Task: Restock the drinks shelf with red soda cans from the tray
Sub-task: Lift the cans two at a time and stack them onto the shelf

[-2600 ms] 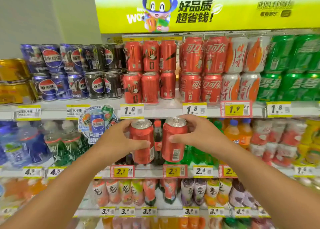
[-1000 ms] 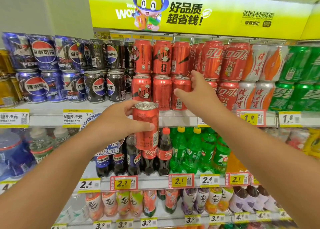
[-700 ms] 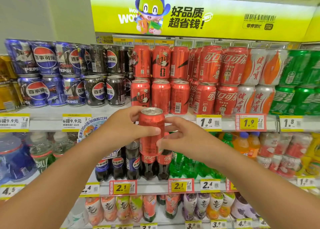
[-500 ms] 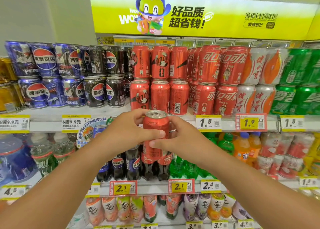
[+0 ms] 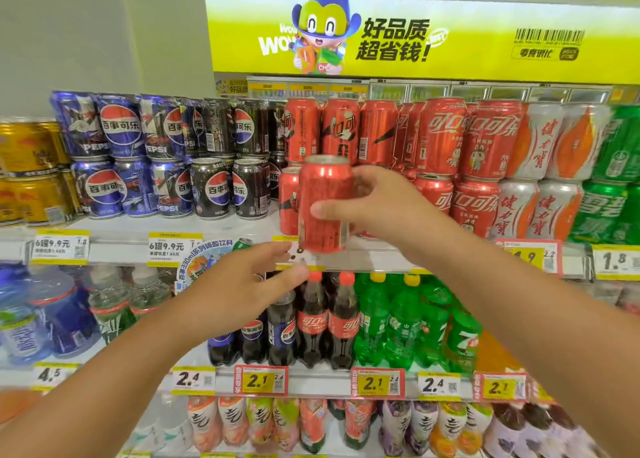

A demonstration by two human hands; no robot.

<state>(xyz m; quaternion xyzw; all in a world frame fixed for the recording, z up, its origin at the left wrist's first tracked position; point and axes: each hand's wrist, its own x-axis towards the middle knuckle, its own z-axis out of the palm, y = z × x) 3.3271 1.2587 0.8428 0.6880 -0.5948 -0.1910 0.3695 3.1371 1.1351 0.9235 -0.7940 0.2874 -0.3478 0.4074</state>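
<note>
My right hand point(image 5: 377, 204) grips a red soda can point(image 5: 323, 203) upright, in front of the stacked red cans point(image 5: 341, 130) on the top drinks shelf point(image 5: 214, 229). The held can hides most of the lower red row; one lower can point(image 5: 288, 201) shows just left of it. My left hand point(image 5: 249, 281) hovers below and left of the can with its fingers relaxed, holding nothing. The tray is out of view.
Blue and black Pepsi cans point(image 5: 166, 156) stand left of the red cans, white-orange cans point(image 5: 547, 173) and green cans point(image 5: 613, 177) to the right. Bottles point(image 5: 346, 322) fill the shelf below. Price tags point(image 5: 175, 251) line the shelf edges.
The can passed from my left hand to my right hand and rose toward the red cans on the top shelf. My left hand let go and dropped lower.
</note>
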